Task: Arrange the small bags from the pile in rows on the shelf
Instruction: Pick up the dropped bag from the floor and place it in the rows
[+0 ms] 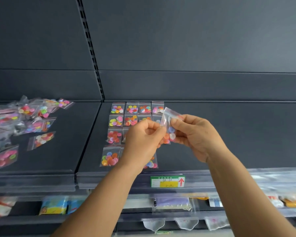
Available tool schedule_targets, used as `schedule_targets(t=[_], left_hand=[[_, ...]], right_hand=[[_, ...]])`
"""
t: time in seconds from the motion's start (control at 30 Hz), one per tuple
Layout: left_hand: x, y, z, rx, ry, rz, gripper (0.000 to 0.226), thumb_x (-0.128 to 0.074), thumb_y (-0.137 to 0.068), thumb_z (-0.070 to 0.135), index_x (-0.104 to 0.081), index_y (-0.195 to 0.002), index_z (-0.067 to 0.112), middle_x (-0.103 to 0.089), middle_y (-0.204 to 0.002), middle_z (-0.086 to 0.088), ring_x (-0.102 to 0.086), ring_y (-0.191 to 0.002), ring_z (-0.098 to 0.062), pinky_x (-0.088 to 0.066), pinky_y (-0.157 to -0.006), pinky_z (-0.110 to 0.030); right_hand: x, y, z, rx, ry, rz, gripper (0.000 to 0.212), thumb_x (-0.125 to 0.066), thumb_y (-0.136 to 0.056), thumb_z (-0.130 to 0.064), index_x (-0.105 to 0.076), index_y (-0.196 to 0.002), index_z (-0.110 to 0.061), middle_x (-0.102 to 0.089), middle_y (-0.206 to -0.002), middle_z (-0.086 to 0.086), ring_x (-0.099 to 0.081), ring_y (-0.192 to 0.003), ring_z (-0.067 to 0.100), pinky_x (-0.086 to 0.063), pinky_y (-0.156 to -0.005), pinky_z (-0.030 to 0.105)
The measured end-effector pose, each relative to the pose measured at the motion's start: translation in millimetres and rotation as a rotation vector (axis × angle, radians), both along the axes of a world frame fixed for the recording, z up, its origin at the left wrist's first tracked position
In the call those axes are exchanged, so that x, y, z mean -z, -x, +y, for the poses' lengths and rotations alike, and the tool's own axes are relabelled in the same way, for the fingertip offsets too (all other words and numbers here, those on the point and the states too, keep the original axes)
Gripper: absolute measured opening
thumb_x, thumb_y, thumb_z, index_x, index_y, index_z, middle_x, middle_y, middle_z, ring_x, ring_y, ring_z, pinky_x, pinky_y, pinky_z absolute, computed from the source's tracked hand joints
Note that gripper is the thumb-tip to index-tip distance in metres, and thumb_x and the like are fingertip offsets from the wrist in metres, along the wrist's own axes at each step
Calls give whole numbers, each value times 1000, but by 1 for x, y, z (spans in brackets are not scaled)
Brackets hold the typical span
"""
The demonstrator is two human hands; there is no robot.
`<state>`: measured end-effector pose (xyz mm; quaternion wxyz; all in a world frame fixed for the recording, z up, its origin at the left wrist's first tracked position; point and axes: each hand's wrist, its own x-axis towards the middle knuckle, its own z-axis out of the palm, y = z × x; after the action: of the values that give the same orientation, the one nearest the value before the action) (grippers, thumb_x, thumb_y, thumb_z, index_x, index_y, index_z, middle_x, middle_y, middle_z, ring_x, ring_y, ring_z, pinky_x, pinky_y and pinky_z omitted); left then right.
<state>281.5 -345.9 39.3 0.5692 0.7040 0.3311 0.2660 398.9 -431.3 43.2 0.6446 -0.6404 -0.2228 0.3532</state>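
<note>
Dark shelf (229, 134): both hands, left (142, 139) and right (193, 135), pinch one bag (168, 127) above the rows (125, 117); dropped, it would likely scatter them.

Just one view here, a wide-angle head cam. It sits close in front of the dark shelf (229, 134), a bit above its surface, facing forward and down at it. The shelf's back panel fills the top half, lower shelves peek in underneath.
</note>
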Motion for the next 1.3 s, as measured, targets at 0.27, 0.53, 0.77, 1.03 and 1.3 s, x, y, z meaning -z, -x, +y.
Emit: schedule_targets(t=[0.27,0.53,0.77,1.03,1.3], left_hand=[[29,15,6,151,-558,485,12,-61,-90,27,-67,-86,17,-66,-89,7,-60,-91,-12,-51,-81,-35],[51,25,17,337,-791,646,35,-46,-98,33,-59,-128,20,-51,-123,5,-34,-119,-16,-34,-103,-31],[54,31,15,402,-868,635,39,-40,-99,34,-53,-134,20,-45,-136,8,-32,-122,-14,-31,-102,-27],[51,32,14,369,-870,656,39,-42,-99,31,-51,-134,16,-43,-138,6,-34,-125,-14,-33,-103,-29],[54,28,10,366,-869,694,39,-46,-98,32,-55,-130,13,-48,-134,3,-38,-122,-16,-36,-101,-34]], right_hand=[[41,-2,1,-102,540,-376,13,-67,-85,-19,-71,-76,-10,-66,-64,4,-57,-60,16,-55,-66,35],[44,0,4,-105,643,-791,27,-70,-81,-27,-61,-106,-23,-60,-101,-1,-60,-84,16,-42,-58,20],[50,19,-8,-275,520,-1067,11,-65,-82,-24,-70,-90,-19,-57,-90,0,-55,-80,20,-49,-66,29],[50,22,-12,-256,560,-1102,15,-60,-87,-27,-69,-97,-20,-56,-104,-1,-50,-96,21,-44,-78,27],[52,22,-10,-285,583,-1114,17,-60,-86,-25,-70,-100,-19,-58,-110,-2,-48,-99,19,-44,-79,26]])
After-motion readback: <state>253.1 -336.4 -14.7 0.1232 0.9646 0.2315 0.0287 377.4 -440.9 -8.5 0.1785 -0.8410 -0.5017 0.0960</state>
